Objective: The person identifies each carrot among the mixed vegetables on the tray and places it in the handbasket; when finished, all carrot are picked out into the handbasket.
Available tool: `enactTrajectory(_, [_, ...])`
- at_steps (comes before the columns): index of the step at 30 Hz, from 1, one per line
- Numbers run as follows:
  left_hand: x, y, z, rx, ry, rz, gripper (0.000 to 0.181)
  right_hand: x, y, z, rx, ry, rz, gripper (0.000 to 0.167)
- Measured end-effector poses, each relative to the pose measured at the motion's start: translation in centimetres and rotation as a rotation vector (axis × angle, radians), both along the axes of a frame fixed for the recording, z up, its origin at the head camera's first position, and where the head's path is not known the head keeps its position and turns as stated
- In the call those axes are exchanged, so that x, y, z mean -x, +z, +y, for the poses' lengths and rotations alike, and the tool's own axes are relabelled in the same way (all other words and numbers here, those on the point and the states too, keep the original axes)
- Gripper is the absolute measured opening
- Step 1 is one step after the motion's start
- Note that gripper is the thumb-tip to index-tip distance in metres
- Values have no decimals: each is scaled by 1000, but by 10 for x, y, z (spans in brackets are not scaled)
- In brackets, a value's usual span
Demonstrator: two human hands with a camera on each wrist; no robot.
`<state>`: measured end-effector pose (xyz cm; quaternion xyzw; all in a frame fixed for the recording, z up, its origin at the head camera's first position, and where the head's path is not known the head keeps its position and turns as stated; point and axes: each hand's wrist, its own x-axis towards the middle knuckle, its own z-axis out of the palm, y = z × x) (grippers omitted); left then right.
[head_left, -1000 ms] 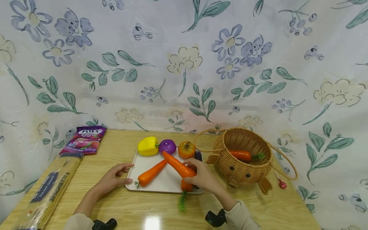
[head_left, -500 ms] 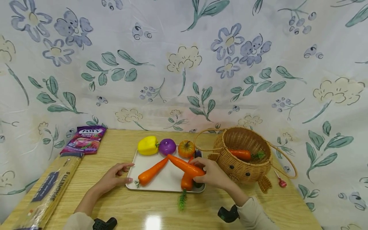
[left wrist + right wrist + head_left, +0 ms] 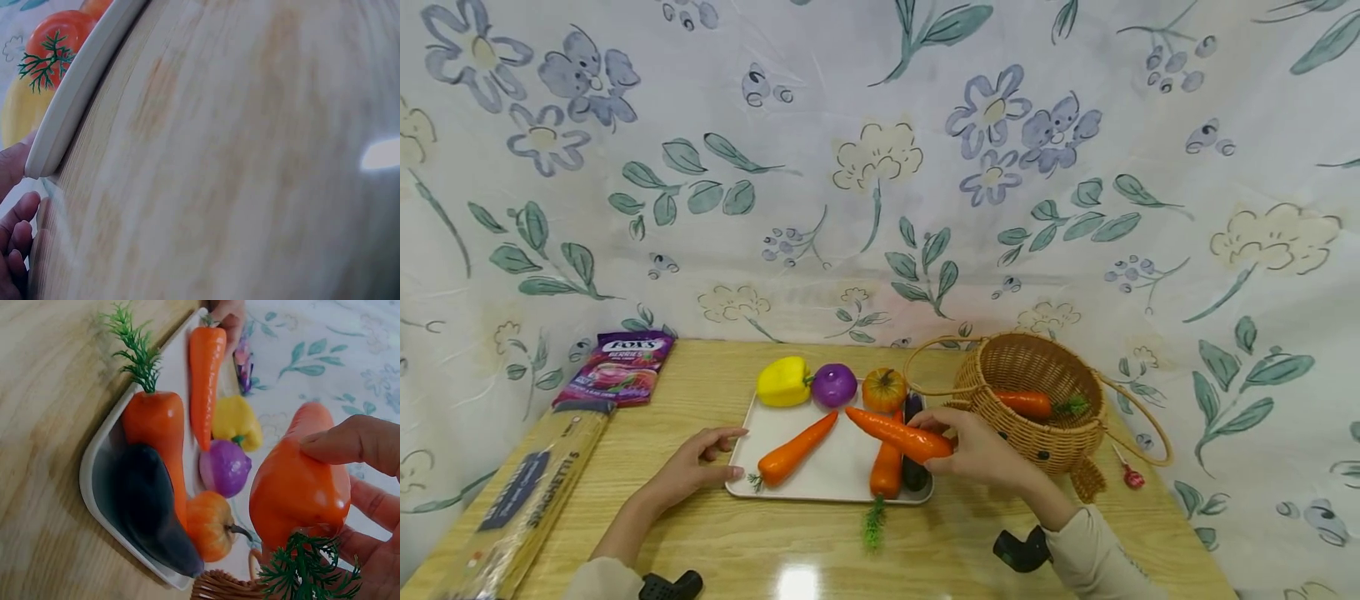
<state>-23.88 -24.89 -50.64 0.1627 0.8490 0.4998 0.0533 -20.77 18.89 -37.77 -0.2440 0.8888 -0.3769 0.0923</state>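
My right hand (image 3: pixel 973 450) holds an orange carrot (image 3: pixel 898 432) by its thick end, above the right part of the white tray (image 3: pixel 827 492). Its green tuft (image 3: pixel 306 569) shows in the right wrist view, with the thumb along the carrot's side. Below it, a second carrot (image 3: pixel 886 471) lies beside a dark eggplant (image 3: pixel 914 475) on the tray. A third carrot (image 3: pixel 793 452) lies at the tray's left. My left hand (image 3: pixel 688 467) touches the tray's left rim with thumb and forefinger, its other fingers loosely bent; the left wrist view shows the rim (image 3: pixel 69 106) at its fingers.
A yellow bell pepper (image 3: pixel 784 381), purple onion (image 3: pixel 834 385) and small pumpkin (image 3: pixel 883 389) line the tray's back. To the right stands a wicker basket (image 3: pixel 1045 442) with a carrot (image 3: pixel 1024 404) inside, near a lollipop (image 3: pixel 1132 477). Spaghetti (image 3: pixel 535 492) and a candy bag (image 3: pixel 620 364) lie left.
My right hand has moved right toward the basket with the carrot, which has swung flatter. More of the carrot and eggplant below shows. My left hand has stayed at the tray's rim.
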Motion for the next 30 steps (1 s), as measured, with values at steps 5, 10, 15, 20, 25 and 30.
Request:
enactTrajectory(5, [2,0,1,18,2,-12,54,2,10,6,-18,30,5,45])
enactTrajectory(10, [1,0,0,55,22,-21,55,5,27,14,-71,47,31,46])
enactTrajectory(15, [0,0,-1,62,23,-36,56,11,49,30,-83,73,66,47])
enactTrajectory(20, [2,-1,0,66,18,-34,56,19,65,52,-90,58,94,45])
enactTrajectory(25, [3,0,0,79,27,-8,55,32,71,75,-99,28,108,47])
enactTrajectory(30, [2,1,1,74,22,-4,55,43,73,96,-88,-3,87,46])
